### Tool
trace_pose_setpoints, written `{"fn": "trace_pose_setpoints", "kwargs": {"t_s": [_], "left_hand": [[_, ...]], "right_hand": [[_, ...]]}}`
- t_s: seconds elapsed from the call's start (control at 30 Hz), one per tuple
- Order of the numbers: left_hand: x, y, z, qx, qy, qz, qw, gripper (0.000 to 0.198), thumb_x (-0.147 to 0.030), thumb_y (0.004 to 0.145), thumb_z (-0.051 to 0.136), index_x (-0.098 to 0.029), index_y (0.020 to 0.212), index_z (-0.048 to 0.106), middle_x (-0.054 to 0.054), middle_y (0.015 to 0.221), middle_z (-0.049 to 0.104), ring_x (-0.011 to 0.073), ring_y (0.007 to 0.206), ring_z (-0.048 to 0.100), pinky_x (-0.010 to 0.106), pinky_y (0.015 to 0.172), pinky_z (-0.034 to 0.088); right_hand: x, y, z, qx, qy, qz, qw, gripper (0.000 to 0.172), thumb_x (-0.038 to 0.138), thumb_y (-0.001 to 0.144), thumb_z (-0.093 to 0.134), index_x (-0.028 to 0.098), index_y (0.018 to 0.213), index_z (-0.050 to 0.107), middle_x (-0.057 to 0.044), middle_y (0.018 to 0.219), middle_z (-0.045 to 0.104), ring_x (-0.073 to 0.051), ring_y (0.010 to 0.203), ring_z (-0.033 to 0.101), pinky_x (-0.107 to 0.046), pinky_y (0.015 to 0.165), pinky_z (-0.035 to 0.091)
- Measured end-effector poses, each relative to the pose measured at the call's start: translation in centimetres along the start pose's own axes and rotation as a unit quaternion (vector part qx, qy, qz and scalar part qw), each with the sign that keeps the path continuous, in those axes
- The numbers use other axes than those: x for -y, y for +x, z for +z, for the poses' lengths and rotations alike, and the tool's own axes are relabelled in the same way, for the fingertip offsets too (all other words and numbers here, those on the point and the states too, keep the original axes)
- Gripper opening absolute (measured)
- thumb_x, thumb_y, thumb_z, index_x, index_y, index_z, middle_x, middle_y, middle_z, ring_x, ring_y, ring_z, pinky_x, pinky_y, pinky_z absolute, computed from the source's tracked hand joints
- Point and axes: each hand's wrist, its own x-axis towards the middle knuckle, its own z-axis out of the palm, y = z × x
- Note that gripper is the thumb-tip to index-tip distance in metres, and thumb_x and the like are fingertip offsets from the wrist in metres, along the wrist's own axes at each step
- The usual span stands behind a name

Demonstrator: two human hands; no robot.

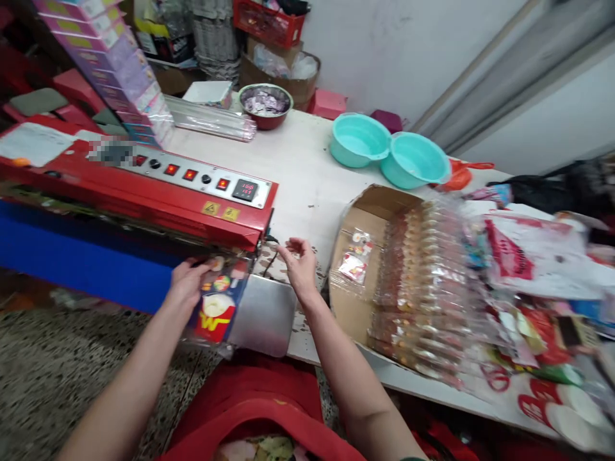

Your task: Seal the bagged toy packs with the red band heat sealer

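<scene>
My left hand [188,282] grips the upper left edge of a clear plastic packet [216,307]. A printed card shows inside it, dark blue with a red and yellow fries-box picture. The packet's top edge lies at the right end of a red band sealer [192,198], above its blue conveyor belt [96,250]. Part of the packet rests beside a flat metal plate [266,317]. My right hand [302,269] hovers just right of the machine, over the white table, fingers curved and apart with nothing between them.
A cardboard tray [353,307] to the right holds rows of filled packets [418,275]. Behind stand two turquoise basins [416,160] and a metal bowl [266,105]. Stacked purple boxes [110,70] rise behind the sealer. Plastic bags [542,256] clutter the far right.
</scene>
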Motion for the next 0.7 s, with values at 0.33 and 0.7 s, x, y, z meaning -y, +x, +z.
{"fn": "trace_pose_setpoints", "kwargs": {"t_s": [0.33, 0.7], "left_hand": [[0.5, -1.1, -1.5, -0.219, 0.363, 0.569, 0.705, 0.062, -0.034, 0.065, 0.078, -0.027, 0.121, 0.052, 0.007, 0.133, 0.056, 0.0331, 0.124, 0.049, 0.056, 0.108, 0.030], [6.5, -10.5, 13.5, 0.294, 0.185, 0.234, 0.908, 0.053, -0.030, 0.073, 0.073, -0.021, 0.121, 0.052, 0.012, 0.122, 0.060, 0.0238, 0.112, 0.057, 0.037, 0.096, 0.045]], "right_hand": [[-8.2, 8.3, -15.2, -0.273, -0.353, 0.247, 0.860, 0.112, 0.025, 0.047, 0.084, 0.007, 0.142, 0.029, -0.032, 0.137, 0.039, -0.045, 0.126, 0.036, -0.057, 0.101, 0.031], [-0.7, -0.6, -13.6, -0.216, -0.408, -0.009, 0.887, 0.113, 0.033, 0.058, 0.074, 0.016, 0.150, 0.009, -0.022, 0.133, 0.040, -0.043, 0.126, 0.036, -0.057, 0.102, 0.030]]}}
